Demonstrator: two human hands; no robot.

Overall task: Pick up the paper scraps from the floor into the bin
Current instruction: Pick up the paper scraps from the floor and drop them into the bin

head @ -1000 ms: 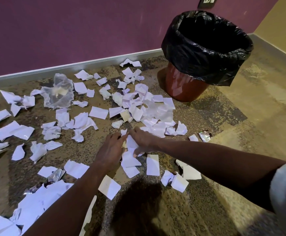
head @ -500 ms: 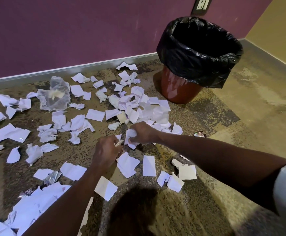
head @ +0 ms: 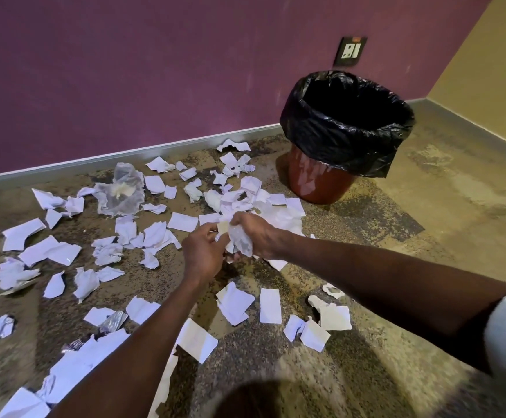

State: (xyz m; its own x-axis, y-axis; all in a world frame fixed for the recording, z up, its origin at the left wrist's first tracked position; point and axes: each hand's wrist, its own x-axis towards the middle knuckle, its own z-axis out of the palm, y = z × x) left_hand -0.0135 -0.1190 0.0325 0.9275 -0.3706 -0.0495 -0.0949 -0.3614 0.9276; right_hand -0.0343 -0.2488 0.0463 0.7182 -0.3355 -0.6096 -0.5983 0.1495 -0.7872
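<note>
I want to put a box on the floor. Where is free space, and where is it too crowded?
Bare floor lies right of the bin, toward the yellow wall. Left of the bin, paper scraps crowd the floor toward the purple wall.

paper scraps (head: 182, 221): matt, creased | bin (head: 321, 184): glossy red plastic | liner (head: 345, 137): shiny black film | floor (head: 426, 236): rough, speckled

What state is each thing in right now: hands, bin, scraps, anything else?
Left hand: raised, fingers curled on the wad.
Right hand: grips the wad.
Wad: crumpled scraps, held off the floor between both hands.
Bin: upright, open, black liner folded over its rim.
Floor scraps: many, scattered, not yet picked up.
Plastic wrap: crumpled, on the floor.
</note>
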